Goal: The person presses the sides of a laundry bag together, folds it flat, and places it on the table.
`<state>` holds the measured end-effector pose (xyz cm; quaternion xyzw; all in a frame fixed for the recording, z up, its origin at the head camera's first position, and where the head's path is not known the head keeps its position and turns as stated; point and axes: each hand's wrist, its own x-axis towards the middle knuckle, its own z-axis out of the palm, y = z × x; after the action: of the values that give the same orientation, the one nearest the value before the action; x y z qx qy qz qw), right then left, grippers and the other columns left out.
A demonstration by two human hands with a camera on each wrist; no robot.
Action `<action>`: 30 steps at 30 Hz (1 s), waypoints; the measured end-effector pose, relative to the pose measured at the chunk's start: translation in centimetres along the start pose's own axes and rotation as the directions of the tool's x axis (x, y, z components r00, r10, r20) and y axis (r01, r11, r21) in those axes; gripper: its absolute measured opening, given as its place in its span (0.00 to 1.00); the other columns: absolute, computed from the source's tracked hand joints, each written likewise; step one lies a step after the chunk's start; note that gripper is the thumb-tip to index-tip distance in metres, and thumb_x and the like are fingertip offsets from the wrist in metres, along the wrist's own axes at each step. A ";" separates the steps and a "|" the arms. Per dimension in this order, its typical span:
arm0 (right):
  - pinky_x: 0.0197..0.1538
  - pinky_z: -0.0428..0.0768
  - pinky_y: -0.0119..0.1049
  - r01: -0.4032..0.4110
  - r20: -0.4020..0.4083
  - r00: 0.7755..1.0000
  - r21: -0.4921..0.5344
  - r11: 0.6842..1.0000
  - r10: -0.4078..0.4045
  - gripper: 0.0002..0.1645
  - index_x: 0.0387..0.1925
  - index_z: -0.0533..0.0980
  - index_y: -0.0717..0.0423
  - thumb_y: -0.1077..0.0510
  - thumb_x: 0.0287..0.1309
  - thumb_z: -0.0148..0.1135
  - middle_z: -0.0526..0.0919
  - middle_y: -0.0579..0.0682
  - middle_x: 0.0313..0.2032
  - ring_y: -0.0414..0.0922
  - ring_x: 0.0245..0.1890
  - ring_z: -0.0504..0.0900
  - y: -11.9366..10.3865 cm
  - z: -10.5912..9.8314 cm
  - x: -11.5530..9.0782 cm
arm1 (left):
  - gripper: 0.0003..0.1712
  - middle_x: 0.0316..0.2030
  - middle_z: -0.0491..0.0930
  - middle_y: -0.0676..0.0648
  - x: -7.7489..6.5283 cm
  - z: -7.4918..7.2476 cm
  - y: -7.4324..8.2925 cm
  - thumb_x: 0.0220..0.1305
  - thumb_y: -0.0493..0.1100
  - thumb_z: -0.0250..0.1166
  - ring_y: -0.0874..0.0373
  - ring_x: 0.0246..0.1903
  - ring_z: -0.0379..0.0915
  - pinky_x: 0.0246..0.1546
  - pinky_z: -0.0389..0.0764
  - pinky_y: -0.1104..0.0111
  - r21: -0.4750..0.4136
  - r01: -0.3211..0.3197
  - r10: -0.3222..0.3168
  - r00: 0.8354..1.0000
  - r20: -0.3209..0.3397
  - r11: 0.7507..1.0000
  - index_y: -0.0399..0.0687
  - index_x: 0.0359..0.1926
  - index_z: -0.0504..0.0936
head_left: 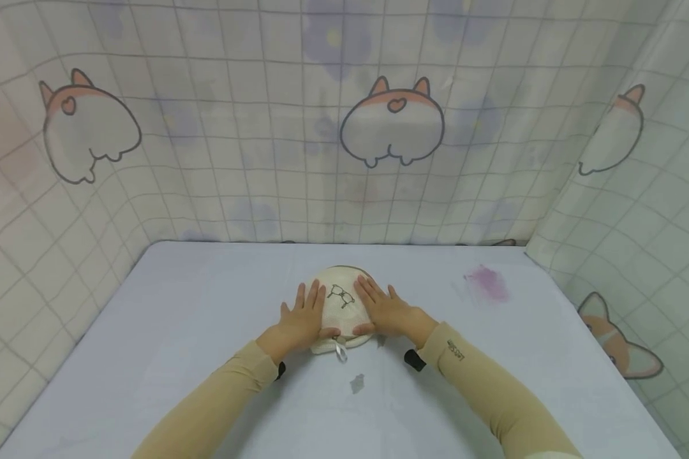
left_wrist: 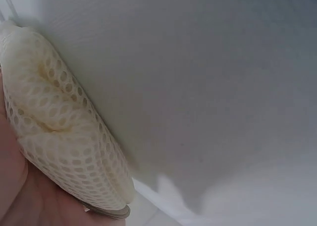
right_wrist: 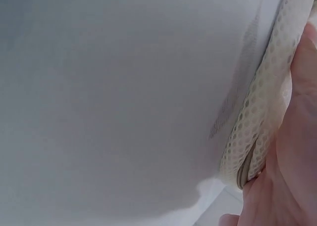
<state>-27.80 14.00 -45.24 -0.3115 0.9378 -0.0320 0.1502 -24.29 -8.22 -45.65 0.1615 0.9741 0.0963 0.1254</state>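
A domed cream mesh pouch (head_left: 341, 312) with a dark glasses-shaped print lies on the white table, its white zip pull (head_left: 341, 352) toward me. My left hand (head_left: 304, 319) rests on its left side, fingers straight and spread, thumb along the near edge. On the opposite side my right hand (head_left: 386, 313) presses with straight fingers, its thumb pointing inward. The left wrist view shows the pouch's honeycomb mesh side (left_wrist: 64, 117), creased beside the palm. In the right wrist view the mesh edge (right_wrist: 262, 97) runs along the hand, with a beige trim near the fingers.
A pink stain (head_left: 488, 284) marks the table at the back right, and a small grey patch (head_left: 357, 383) lies in front of the pouch. Checked cloth walls (head_left: 298, 191) with corgi drawings enclose the table at the back and sides.
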 end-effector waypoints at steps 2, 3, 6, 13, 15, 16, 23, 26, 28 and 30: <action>0.74 0.47 0.66 0.003 -0.008 1.000 -0.013 1.000 -0.004 0.64 0.80 0.35 0.67 0.31 0.68 0.55 0.33 0.63 0.80 0.58 0.80 0.34 0.0 0.1 0.1 | 0.58 0.81 0.32 0.36 -0.1 -0.2 -0.1 0.72 0.67 0.57 0.35 0.78 0.26 0.68 0.51 0.30 -0.018 -0.004 0.004 1.000 0.011 1.000 0.34 0.81 0.40; 0.74 0.47 0.67 0.005 -0.012 1.000 -0.016 1.000 -0.005 0.63 0.80 0.36 0.67 0.31 0.68 0.55 0.33 0.64 0.80 0.59 0.80 0.34 0.0 0.2 0.1 | 0.58 0.81 0.32 0.36 -0.2 -0.3 -0.2 0.72 0.67 0.57 0.35 0.78 0.26 0.68 0.51 0.30 -0.026 -0.008 0.009 1.000 0.015 1.000 0.34 0.81 0.40; 0.74 0.48 0.67 0.006 -0.021 1.000 -0.020 1.000 -0.006 0.63 0.80 0.37 0.68 0.32 0.69 0.55 0.34 0.65 0.80 0.59 0.80 0.35 -0.1 0.2 -0.1 | 0.57 0.81 0.32 0.35 -0.4 -0.5 -0.2 0.72 0.66 0.57 0.35 0.78 0.26 0.68 0.50 0.30 -0.028 -0.016 0.017 0.999 0.029 0.999 0.34 0.81 0.40; 0.74 0.48 0.66 -0.012 -0.031 0.999 -0.022 1.000 0.012 0.63 0.80 0.37 0.67 0.32 0.68 0.56 0.35 0.63 0.80 0.58 0.80 0.35 -0.2 0.2 -0.2 | 0.58 0.81 0.32 0.36 0.1 0.1 -0.4 0.72 0.65 0.59 0.35 0.78 0.26 0.68 0.50 0.29 -0.034 -0.011 0.011 1.000 0.003 0.999 0.34 0.81 0.40; 0.74 0.48 0.67 -0.013 -0.032 0.999 -0.019 1.000 0.012 0.63 0.80 0.37 0.67 0.33 0.68 0.57 0.35 0.63 0.80 0.58 0.80 0.35 -0.2 0.1 -0.2 | 0.58 0.81 0.33 0.35 0.3 0.4 -0.4 0.72 0.66 0.59 0.34 0.78 0.27 0.67 0.50 0.29 -0.027 -0.011 0.011 1.000 -0.008 1.000 0.34 0.81 0.40; 0.74 0.48 0.67 -0.010 -0.029 1.000 -0.018 1.000 0.009 0.62 0.80 0.38 0.67 0.33 0.68 0.57 0.35 0.64 0.80 0.59 0.80 0.35 -0.3 0.1 -0.2 | 0.58 0.81 0.33 0.35 0.3 0.4 -0.4 0.72 0.66 0.59 0.34 0.78 0.27 0.67 0.51 0.29 -0.023 -0.010 0.009 1.000 -0.009 1.000 0.34 0.81 0.40; 0.74 0.50 0.66 -0.005 -0.040 0.999 -0.047 0.999 0.003 0.62 0.80 0.37 0.68 0.32 0.69 0.55 0.35 0.64 0.80 0.59 0.80 0.34 -0.2 -0.3 -0.1 | 0.58 0.81 0.34 0.35 0.4 -0.1 -0.3 0.72 0.66 0.58 0.34 0.78 0.28 0.67 0.53 0.29 0.017 -0.012 0.013 0.999 -0.034 1.000 0.34 0.81 0.41; 0.74 0.48 0.65 0.002 -0.035 0.999 -0.034 0.999 -0.003 0.63 0.80 0.36 0.67 0.32 0.69 0.55 0.35 0.64 0.80 0.59 0.80 0.34 -0.2 -0.3 -0.1 | 0.58 0.81 0.33 0.35 0.4 0.0 -0.4 0.71 0.66 0.58 0.34 0.78 0.28 0.67 0.53 0.29 0.010 -0.012 0.012 1.000 -0.024 1.000 0.34 0.81 0.40; 0.75 0.48 0.65 0.008 -0.029 1.000 -0.029 1.000 -0.009 0.63 0.80 0.37 0.68 0.32 0.69 0.55 0.35 0.65 0.80 0.59 0.80 0.34 -0.2 -0.3 -0.3 | 0.58 0.81 0.33 0.35 0.3 0.1 -0.5 0.71 0.66 0.58 0.34 0.78 0.27 0.66 0.54 0.29 -0.001 -0.012 0.012 1.000 -0.016 1.000 0.34 0.81 0.40; 0.74 0.48 0.65 0.017 -0.032 0.999 -0.016 1.000 -0.017 0.63 0.80 0.38 0.68 0.32 0.68 0.56 0.36 0.65 0.80 0.60 0.79 0.36 -0.3 -0.3 -0.4 | 0.58 0.81 0.34 0.35 0.2 0.3 -0.5 0.71 0.66 0.59 0.33 0.78 0.28 0.66 0.55 0.29 -0.015 -0.014 0.014 1.000 -0.017 1.000 0.34 0.81 0.40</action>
<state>-27.41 13.97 -44.79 -0.3199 0.9376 -0.0311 0.1323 -24.56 -8.59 -46.10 0.1664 0.9733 0.1058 0.1177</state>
